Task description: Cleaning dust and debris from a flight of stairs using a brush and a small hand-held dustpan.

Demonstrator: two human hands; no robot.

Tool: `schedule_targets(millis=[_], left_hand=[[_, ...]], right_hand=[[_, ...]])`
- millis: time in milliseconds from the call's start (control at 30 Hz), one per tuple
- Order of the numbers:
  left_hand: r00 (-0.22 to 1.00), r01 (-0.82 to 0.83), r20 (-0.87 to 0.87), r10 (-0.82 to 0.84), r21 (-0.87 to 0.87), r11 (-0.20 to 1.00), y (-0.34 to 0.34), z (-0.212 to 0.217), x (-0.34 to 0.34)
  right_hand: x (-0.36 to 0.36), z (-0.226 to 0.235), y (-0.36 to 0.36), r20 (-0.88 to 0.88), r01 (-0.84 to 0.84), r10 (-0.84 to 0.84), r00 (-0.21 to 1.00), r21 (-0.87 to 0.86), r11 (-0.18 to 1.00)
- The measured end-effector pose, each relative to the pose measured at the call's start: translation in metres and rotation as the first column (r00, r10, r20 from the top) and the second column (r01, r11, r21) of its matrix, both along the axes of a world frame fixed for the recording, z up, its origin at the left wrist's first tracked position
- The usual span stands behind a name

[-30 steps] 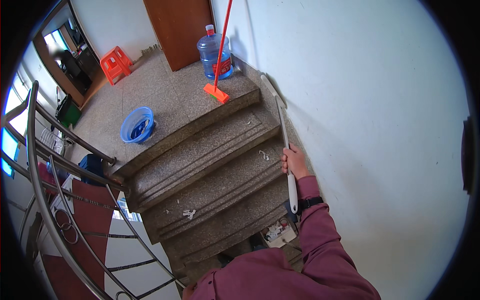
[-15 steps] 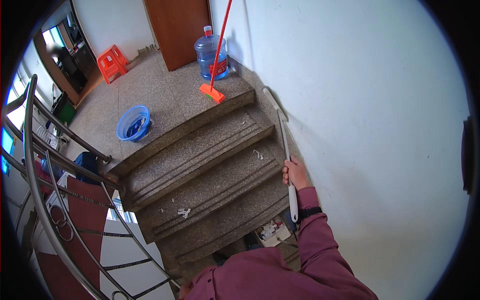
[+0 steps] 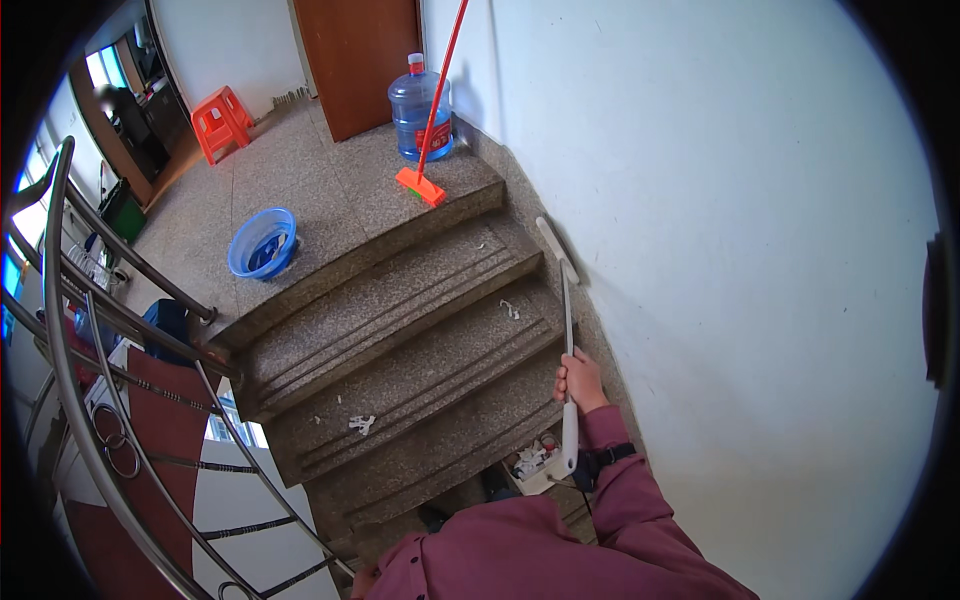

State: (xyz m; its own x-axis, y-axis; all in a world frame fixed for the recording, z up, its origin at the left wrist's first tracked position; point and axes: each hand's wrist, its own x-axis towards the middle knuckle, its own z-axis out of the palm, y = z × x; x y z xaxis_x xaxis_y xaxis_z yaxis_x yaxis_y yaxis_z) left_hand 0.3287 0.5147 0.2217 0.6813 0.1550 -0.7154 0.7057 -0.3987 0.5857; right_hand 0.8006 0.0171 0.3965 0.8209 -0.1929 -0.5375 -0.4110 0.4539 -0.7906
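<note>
Railing: a shiny metal railing (image 3: 70, 330) curves down the left side of the stairs.
Stool: an orange plastic stool (image 3: 222, 118) stands at the far left corner of the landing, near a doorway.
Basin: a blue basin (image 3: 262, 243) sits on the landing near its front edge, close to the railing.
Door: a brown door (image 3: 355, 55) is at the back of the landing.
Water bottle: a big blue water bottle (image 3: 420, 108) stands at the back right corner of the landing, by the wall.
Red broom: a broom with a red stick and an orange head (image 3: 421, 186) leans by the bottle; its head rests on the landing near the front edge.
Stairs: grey stone stairs (image 3: 400, 360) go down from the landing toward the person.
Scraps: small white scraps (image 3: 362, 424) lie on a lower step near its left side, and more (image 3: 510, 310) lie on a higher step near its right side.
Dustpan: a dustpan with white bits (image 3: 530, 465) sits on the lowest step, at its right end.
White brush: a long white brush (image 3: 565, 330) runs up along the right edge of the stairs beside the wall; its head touches the right end of an upper step.
Right hand: the right hand (image 3: 580, 380) is closed tight around the white brush handle, near the low end.
Left hand: only a bit of the left hand (image 3: 365, 582) shows at the bottom edge, so I cannot tell its grip.
Wall: a white wall (image 3: 720, 250) fills the right side.
</note>
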Motion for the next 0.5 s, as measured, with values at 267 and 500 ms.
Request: schedule_targets(millis=[267, 500], left_hand=[[1.000, 0.009, 0.012, -0.009, 0.014, 1.000, 0.007, -0.001, 0.012], [1.000, 0.028, 0.012, -0.028, 0.040, 0.999, 0.012, 0.007, 0.027]], right_hand=[[0.033, 0.038, 0.030, 0.112, -0.060, 0.043, 0.993, 0.151, 0.987], [0.121, 0.074, 0.045, 0.206, -0.079, 0.070, 0.976, 0.036, 0.996]])
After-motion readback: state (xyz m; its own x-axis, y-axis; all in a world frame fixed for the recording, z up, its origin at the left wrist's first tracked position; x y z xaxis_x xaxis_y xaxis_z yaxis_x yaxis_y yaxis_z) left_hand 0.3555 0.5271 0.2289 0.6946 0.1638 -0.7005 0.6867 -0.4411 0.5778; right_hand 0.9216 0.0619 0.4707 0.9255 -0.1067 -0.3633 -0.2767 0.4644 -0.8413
